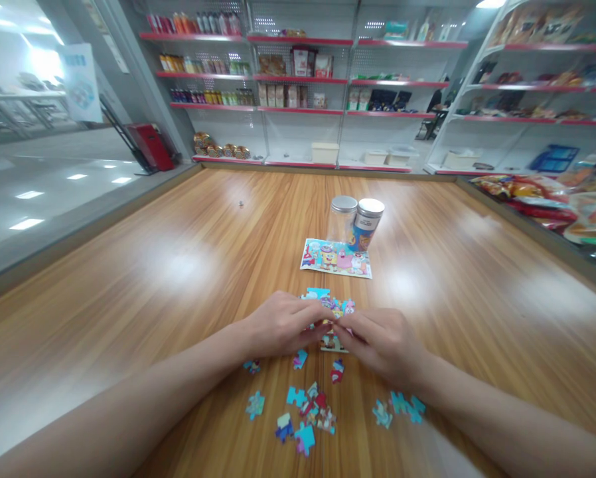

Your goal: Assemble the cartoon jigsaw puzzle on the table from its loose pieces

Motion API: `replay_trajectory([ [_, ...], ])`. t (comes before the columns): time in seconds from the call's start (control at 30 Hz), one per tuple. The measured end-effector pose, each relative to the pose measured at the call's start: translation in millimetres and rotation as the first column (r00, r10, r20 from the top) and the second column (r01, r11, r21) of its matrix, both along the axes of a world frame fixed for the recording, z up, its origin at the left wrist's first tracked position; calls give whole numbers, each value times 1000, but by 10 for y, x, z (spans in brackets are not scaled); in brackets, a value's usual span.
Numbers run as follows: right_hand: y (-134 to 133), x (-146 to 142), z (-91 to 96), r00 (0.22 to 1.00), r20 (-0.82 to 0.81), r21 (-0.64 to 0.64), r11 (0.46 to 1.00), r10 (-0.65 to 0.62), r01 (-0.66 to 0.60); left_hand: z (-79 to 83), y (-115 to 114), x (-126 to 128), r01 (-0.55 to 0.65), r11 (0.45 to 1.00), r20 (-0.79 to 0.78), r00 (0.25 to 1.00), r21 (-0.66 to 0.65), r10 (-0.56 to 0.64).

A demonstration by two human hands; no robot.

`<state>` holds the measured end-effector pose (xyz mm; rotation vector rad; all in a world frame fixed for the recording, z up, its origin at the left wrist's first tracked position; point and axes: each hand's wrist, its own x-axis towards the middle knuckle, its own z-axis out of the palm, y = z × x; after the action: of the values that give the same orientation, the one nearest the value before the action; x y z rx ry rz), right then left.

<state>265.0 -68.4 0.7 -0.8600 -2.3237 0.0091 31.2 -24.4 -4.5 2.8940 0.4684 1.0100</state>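
Note:
My left hand (283, 325) and my right hand (382, 342) meet at the fingertips over a partly joined cartoon jigsaw puzzle (328, 309), and the fingers hide its middle. Several loose jigsaw pieces (302, 411) lie scattered on the wooden table (153, 279) just below my hands. Farther off lies a printed cartoon picture card (336, 259). Behind it stand a clear jar with a silver lid (344, 219) and a blue labelled jar (368, 222), side by side.
White shelves with red edges (298, 79) hold packaged goods beyond the far table edge. Colourful snack bags (527, 199) pile along the right edge. A red case on a hand truck (149, 146) stands at the far left, beside a glossy floor.

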Motion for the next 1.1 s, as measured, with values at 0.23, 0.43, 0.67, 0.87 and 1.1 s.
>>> replay_trajectory([
  [0.23, 16, -8, -13, 999, -38, -15, 999, 36, -36, -69, 56, -65, 53, 991, -32, 998, 119, -49],
  [0.43, 4, -24, -1, 979, -202, -109, 994, 8, -30, -16, 76, -129, 74, 982, -3, 997, 176, -75],
  [0.67, 5, -43, -5, 951, -298, -15, 995, 87, -96, -17, 70, -107, 52, 985, 146, 986, 167, -77],
  [0.87, 18, -47, -7, 934, -337, -34, 990, 120, -139, -70, 72, -86, 31, 999, 197, 980, 26, -36],
  [1.1, 49, -29, -23, 937, -332, -88, 986, 105, -142, -104, 88, -75, 87, 996, 166, 983, -8, -85],
])
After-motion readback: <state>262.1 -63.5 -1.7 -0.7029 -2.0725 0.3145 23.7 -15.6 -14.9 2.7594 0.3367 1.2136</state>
